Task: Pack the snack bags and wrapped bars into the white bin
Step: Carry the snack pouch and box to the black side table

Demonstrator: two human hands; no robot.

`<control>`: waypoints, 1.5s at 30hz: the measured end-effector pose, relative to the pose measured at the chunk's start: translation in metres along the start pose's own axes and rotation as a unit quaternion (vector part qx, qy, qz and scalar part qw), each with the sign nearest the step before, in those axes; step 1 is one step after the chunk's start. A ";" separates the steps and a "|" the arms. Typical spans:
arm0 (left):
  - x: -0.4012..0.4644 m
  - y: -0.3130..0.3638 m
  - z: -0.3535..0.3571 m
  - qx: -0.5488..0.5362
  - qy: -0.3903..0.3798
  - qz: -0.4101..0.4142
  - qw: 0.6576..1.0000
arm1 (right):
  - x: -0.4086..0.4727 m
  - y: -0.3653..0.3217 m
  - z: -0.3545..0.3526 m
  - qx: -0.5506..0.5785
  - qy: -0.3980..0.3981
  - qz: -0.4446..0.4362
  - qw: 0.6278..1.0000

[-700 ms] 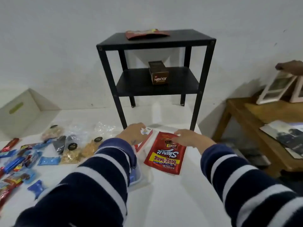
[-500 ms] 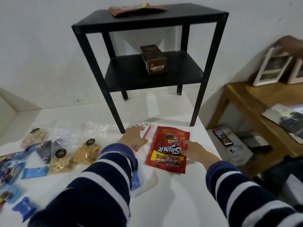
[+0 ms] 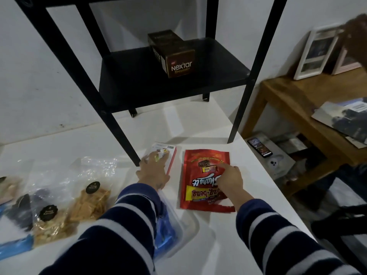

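Two hands reach for flat snack packs on a white surface (image 3: 228, 245), with the white bin out of view

The left hand (image 3: 154, 171) lies with straight fingers flat on a small white carton with a red edge (image 3: 168, 153), just beside the leg of a black metal shelf unit (image 3: 127, 149); its grip is open, pressing rather than holding. The right hand (image 3: 230, 179) rests on a glossy red foil snack pouch (image 3: 198, 175) lying flat, fingers bent down onto it, though whether they pinch the foil cannot be told. Clear bags of golden crackers (image 3: 89, 201) lie to the left. To lift well, each flat pack probably needs an edge raised first: slide a fingertip under a side, then pinch. The foil looks slippery, so a firm pinch near an edge seems wiser than pressing from above
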State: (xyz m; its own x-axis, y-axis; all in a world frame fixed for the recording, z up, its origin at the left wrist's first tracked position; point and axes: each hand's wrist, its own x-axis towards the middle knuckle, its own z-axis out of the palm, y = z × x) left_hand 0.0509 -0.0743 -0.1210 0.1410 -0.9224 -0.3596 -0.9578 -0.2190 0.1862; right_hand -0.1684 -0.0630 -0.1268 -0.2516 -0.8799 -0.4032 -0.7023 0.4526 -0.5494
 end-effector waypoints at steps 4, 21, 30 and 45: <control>-0.005 0.010 -0.014 -0.082 0.034 -0.023 0.996 | -0.001 -0.006 -0.019 0.063 0.005 -0.014 0.998; -0.166 -0.001 -0.061 -0.267 0.184 -0.115 0.939 | -0.107 -0.073 -0.122 0.168 -0.102 -0.228 0.954; -0.316 -0.103 -0.029 -0.301 0.268 -0.257 0.878 | -0.227 -0.123 -0.049 0.102 -0.225 -0.354 0.902; -0.634 -0.354 0.054 -0.359 0.346 -0.458 0.736 | -0.556 -0.166 0.206 0.016 -0.411 -0.455 0.790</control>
State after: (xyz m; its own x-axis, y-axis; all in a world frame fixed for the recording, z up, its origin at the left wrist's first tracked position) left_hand 0.2872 0.6052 -0.0085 0.9767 -0.1709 -0.1295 -0.0379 -0.7320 0.6802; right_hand 0.2251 0.3812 0.0381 0.8741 -0.4578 -0.1622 -0.3224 -0.2972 -0.8987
